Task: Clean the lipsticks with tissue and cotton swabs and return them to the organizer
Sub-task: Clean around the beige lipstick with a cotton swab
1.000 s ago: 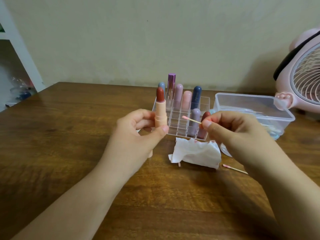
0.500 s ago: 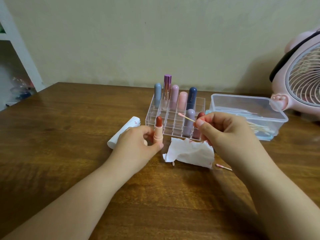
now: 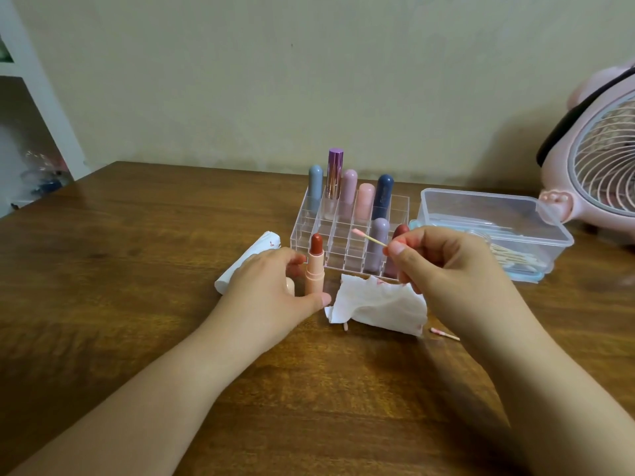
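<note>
Left hand (image 3: pixel 275 290) curled loosely round the uncapped lipstick (image 3: pixel 315 269), set upright on the bench (image 3: pixel 137 252) just in front of the organizer (image 3: pixel 347 235). Right hand (image 3: pixel 446 266) pinching a cotton swab (image 3: pixel 369 238) near its rear end, pink-stained tip pointing left and raised above the red bullet. For the wipe: steady the peach tube low at the base, bring the swab tip down to the collar where bullet meets casing, and run round that rim with a light touch, since a soft bullet probably dents or smears under pressure. Better to turn the tube than to twist the swab, and to swap for a fresh swab if the stained tip starts leaving colour behind. Crumpled tissue (image 3: pixel 378 304) just right of the tube, handy for dabbing. By count: seven lipsticks standing in the organizer, five at the back and two at the front right, one of those half hidden behind the right hand; one uncapped on the bench; one swab in hand; one used swab (image 3: pixel 445 334) lying right of the tissue and another stick end peeping from under it; more in the swab box (image 3: pixel 536 214), too many to count.
</note>
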